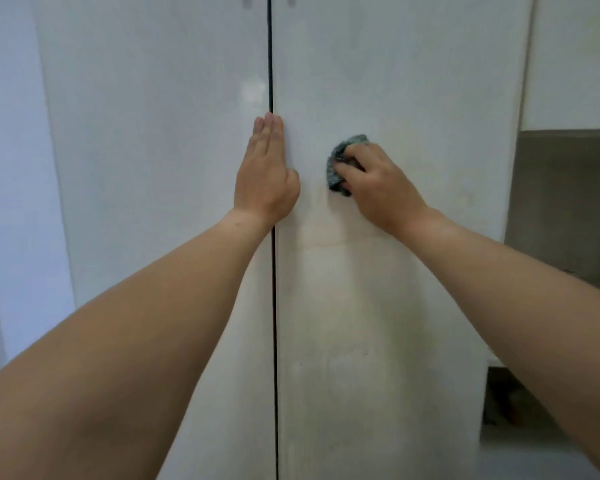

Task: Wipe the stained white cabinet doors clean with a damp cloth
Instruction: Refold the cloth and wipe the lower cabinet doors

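Head view looks straight at two tall white cabinet doors that meet at a thin dark vertical gap (272,306) running from top to bottom of the frame. On the left door (153,150) the surface is glossy and shows a pale reflection near its inner edge. The left hand (264,174) lies flat over that inner edge, fingers straight and together, pointing up, covering the gap and reaching onto the edge of the right door; it grasps nothing. The right door (413,98) carries yellowish staining over its middle and lower part, with a faint curved mark (321,244) below the hands and small dark specks (363,354) lower down. The right hand (378,183) presses a bunched grey-blue cloth (338,164) against the right door, near its inner edge and just beside the left hand, the fingers curled over the cloth so that only its upper and left parts show. Both bare forearms reach in from the bottom corners of the frame. At the top edge, two small metal handle ends (246,1) sit on either side of the gap. Right of the cabinet, a brownish-grey panel (565,202) stands beside the door's outer edge, with a white surface (575,64) above it.
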